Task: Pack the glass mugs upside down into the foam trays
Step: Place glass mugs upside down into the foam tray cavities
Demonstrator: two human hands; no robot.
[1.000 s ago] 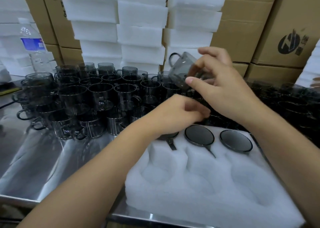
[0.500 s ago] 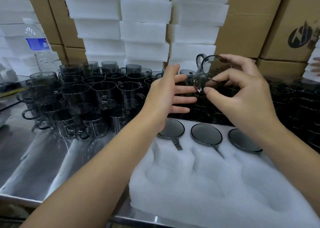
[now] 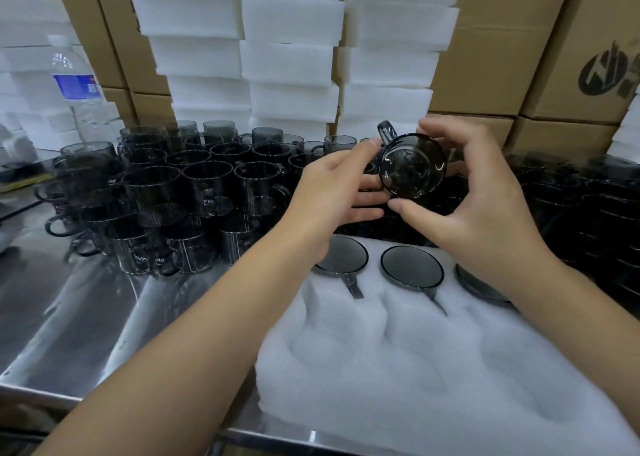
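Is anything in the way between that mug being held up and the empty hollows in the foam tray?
Nothing visible. The right hand holds the mug up in open air, and the left hand touches its side. Three packed mugs fill the far row of the foam tray, but its near hollows lie open.

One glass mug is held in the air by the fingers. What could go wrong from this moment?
1. The right hand pinches the mug only with its fingertips, while the left hand lies open beside it; it might slip and break on the stacked mugs.
2. On the way down to the foam tray, it may knock the three packed mugs in the back row.
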